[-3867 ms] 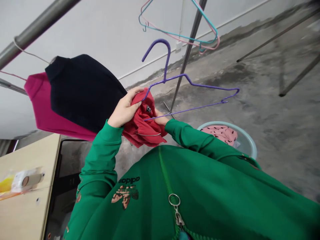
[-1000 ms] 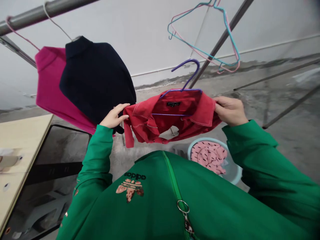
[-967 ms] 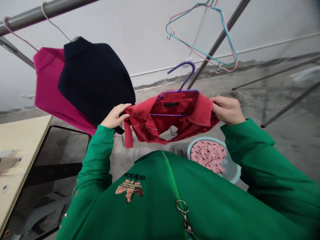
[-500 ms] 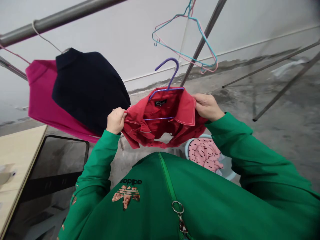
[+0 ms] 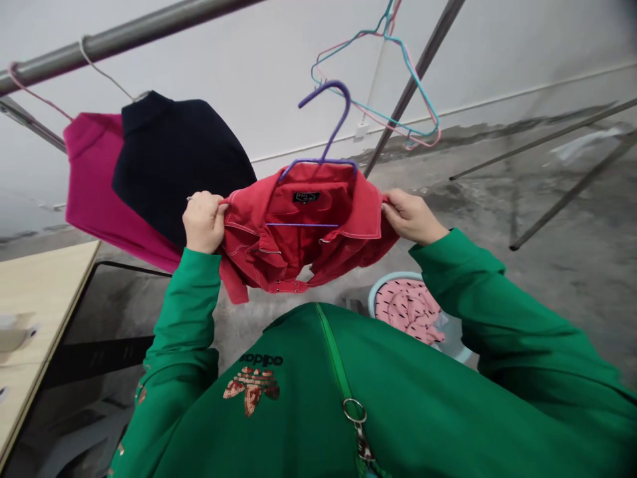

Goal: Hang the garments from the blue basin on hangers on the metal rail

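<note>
A red jacket (image 5: pixel 318 259) with pale stitching and a black neck label hangs open-fronted between my hands. Inside its shoulders sits a purple hanger (image 5: pixel 332 129), the hook sticking up above the collar and the lower bar crossing the inside. My left hand (image 5: pixel 204 222) is closed on one shoulder of the jacket, the thumb and fingers pinching the cloth. On the other shoulder, my right hand (image 5: pixel 414 216) pinches the fabric in the same way. The hanger's hook is free of the rail.
A metal rail (image 5: pixel 164 30) at upper left carries a navy top (image 5: pixel 184 159) and a magenta top (image 5: pixel 94 172). Blue and pink hangers (image 5: pixel 398 123) hang near a slanted pole (image 5: pixel 415 79). Below stands a light-blue basin (image 5: pixel 455 338) holding pink patterned cloth (image 5: pixel 408 309). A wooden table (image 5: pixel 44 285) is at left.
My left hand has moved left, spreading the jacket wider. The purple hanger has risen and come nearer the camera, shifting slightly left. Both hands keep their hold.
</note>
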{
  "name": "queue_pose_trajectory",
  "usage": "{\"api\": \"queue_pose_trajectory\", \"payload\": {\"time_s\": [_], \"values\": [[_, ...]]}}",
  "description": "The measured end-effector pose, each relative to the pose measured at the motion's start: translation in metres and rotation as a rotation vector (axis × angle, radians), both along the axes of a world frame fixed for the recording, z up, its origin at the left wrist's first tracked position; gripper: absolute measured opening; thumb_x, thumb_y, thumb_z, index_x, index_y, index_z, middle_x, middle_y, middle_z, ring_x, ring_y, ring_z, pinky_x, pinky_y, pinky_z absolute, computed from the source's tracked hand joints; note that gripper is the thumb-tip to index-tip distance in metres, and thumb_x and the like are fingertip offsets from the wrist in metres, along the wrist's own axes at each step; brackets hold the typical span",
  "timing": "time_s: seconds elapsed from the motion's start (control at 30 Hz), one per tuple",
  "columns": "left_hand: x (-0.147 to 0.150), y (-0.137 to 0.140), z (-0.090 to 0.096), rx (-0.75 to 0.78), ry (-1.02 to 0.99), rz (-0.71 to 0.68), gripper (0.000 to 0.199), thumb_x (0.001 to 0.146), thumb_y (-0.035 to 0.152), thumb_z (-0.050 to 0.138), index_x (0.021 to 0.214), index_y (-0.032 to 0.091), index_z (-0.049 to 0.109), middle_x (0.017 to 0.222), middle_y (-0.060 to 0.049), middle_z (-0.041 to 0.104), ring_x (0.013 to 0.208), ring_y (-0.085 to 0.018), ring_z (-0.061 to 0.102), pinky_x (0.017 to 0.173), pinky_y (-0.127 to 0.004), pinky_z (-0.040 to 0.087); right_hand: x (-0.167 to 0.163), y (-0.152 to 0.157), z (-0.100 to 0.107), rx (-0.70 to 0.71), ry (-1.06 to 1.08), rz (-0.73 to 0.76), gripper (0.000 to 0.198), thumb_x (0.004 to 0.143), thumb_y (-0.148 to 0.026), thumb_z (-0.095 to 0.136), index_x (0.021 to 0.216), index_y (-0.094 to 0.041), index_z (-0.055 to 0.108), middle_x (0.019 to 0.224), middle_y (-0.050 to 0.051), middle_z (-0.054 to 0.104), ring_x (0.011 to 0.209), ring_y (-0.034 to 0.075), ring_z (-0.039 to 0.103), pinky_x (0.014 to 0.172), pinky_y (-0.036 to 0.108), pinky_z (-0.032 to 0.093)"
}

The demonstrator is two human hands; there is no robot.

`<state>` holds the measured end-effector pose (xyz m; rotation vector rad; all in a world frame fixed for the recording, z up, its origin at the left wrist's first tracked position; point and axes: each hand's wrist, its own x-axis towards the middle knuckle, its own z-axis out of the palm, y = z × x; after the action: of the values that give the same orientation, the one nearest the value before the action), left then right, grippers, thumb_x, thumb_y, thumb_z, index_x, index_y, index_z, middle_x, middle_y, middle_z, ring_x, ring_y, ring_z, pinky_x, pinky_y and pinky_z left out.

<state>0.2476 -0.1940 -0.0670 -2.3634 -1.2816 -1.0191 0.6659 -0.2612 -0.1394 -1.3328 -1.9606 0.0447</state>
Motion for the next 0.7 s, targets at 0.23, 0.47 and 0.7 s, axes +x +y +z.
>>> {"api": "queue_pose_trajectory", "payload": {"time_s": [0.23, 0.47, 0.7], "values": [[-0.014, 0.003, 0.01, -0.522, -0.181, -0.186, 0.035, 0.077, 0.052, 0.061, 0.082, 0.018, 0.061, 0.078, -0.002, 0.058, 0.074, -0.016, 0.053, 0.071, -0.029, 0.045, -0.012, -0.002, 0.007, 0.111, 0.235, -0.023, 0.023, 0.084, -0.022, 0.047, 0.09, -0.015, 0.068, 0.084, 0.008, 0.072, 0.074, 0.014, 0.065, 0.069, 0.024, 0.05], [-0.035, 0.003, -0.032, -1.03, -0.438, -0.226, 0.042, 0.061, 0.05, 0.072, 0.078, 0.015, 0.056, 0.07, 0.001, 0.056, 0.066, -0.013, 0.054, 0.064, -0.028, 0.048, 0.007, -0.005, 0.005, 0.162, 0.215, 0.003, 0.022, 0.08, -0.017, 0.053, 0.09, -0.015, 0.073, 0.083, 0.009, 0.073, 0.072, 0.015, 0.068, 0.066, 0.023, 0.05], [-0.042, -0.012, -0.02, -0.948, -0.407, -0.211, 0.035, 0.062, 0.041, 0.072, 0.081, 0.016, 0.056, 0.069, 0.003, 0.052, 0.062, -0.01, 0.049, 0.06, -0.024, 0.042, 0.012, -0.011, 0.011, 0.171, 0.104, -0.023, 0.028, 0.076, -0.013, 0.048, 0.087, -0.017, 0.073, 0.078, 0.007, 0.072, 0.069, 0.015, 0.067, 0.063, 0.023, 0.049]]}}
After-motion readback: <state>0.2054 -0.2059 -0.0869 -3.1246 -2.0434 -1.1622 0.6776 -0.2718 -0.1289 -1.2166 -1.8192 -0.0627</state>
